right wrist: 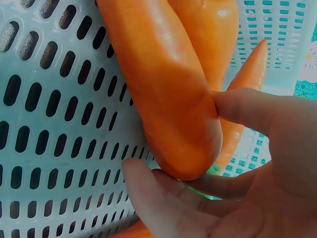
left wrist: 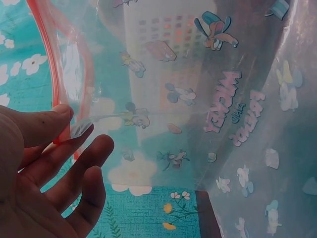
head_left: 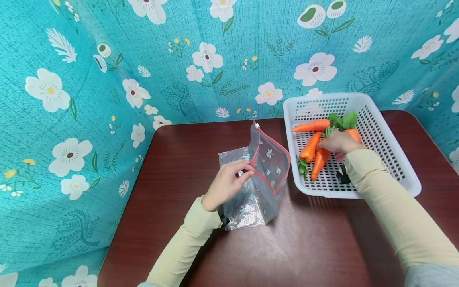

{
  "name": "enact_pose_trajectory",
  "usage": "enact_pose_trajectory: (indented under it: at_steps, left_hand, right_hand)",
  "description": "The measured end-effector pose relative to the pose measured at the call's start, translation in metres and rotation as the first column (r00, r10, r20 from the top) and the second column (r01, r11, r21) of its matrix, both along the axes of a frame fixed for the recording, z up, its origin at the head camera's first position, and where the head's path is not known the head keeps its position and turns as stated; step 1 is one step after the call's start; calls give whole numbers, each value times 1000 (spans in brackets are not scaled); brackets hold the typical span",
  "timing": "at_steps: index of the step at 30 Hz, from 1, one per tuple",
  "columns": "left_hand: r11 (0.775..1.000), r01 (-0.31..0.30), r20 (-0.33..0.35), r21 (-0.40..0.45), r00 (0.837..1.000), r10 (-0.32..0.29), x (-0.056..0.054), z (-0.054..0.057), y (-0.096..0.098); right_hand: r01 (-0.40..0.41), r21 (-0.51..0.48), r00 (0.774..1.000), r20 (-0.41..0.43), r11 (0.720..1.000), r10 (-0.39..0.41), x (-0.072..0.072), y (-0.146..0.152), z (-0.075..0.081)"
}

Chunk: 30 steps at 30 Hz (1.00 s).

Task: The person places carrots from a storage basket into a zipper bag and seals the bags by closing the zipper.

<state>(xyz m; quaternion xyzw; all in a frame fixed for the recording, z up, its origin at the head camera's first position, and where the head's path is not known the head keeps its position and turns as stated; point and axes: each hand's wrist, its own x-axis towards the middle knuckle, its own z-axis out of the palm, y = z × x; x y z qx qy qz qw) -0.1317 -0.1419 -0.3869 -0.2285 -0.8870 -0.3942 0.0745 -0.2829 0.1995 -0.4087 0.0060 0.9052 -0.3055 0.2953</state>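
My left hand point(head_left: 229, 181) pinches the red rim of a clear zip bag point(head_left: 274, 163) between thumb and forefinger. The bag stands with its mouth spread apart, and cartoon figures are printed on it. In the left wrist view the thumb lies on the red zip strip point(left wrist: 53, 74). My right hand point(head_left: 342, 142) is down inside a white plastic basket point(head_left: 389, 153). In the right wrist view its thumb and fingers grip the thick, rounded end of an orange carrot point(right wrist: 163, 89). Other carrots point(head_left: 311, 126) lie around it.
Green leaves point(head_left: 348, 120) show at the basket's back and front left. The basket stands at the right of a dark red-brown table point(head_left: 172, 167), beside the bag. A teal flowered cloth point(head_left: 236, 79) hangs behind the table and along its left.
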Motion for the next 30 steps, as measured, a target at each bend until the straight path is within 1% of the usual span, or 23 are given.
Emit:
enact_pose_trajectory:
  at_steps: [4,7,8,9,10,12,14,17,20,21,23,28,30]
  left_hand:
    - [1000,-3,-4,-2,1000,3,0,-1,0]
    - [1000,-7,-2,-1,1000,7,1,0,-1]
    - [1000,-8,-1,0,1000,8,1,0,-1]
    - [1000,-8,1,1,1000,8,1,0,-1]
    - [1000,-8,0,1,1000,8,1,0,-1]
    - [1000,-8,-1,4,1000,8,1,0,0]
    - [1000,-9,-2,5,1000,9,1,-1,0]
    - [1000,-9,0,7,1000,9,1,-1,0]
    - [1000,-10,2,7,1000,10,1,-2,0]
    - [1000,-12,2,6,1000,12,1,-2,-1]
    - [1000,-14,1,6,1000,14,1,-2,-1]
    - [1000,-12,-7,3,1000,12,2,-3,-3]
    - [1000,-13,-11,3,1000,13,2,-3,-3]
  right_hand:
    - [-14,-30,1000,6,999,14,-1,2,-2]
    - [-37,-14,999,-16,999,37,-2,4,-2]
    - [-36,-4,999,-19,999,36,-3,4,-2]
    - [-46,27,998,-29,999,47,-4,4,-1]
    - [-42,32,999,-30,999,43,-5,4,-1]
    - [-48,80,998,-42,996,52,-6,4,0]
    - [-41,142,998,-49,989,49,-8,3,1]
    - [-48,192,997,-53,980,60,-10,3,0]
    - [-53,207,997,-52,977,65,-10,3,0]
    - [-66,207,995,-55,976,79,-10,3,-1]
    - [-72,180,995,-53,981,83,-10,3,-1]
    - [-88,182,994,-49,979,99,-7,2,-1]
    - [-96,224,992,-55,970,111,-6,1,-2]
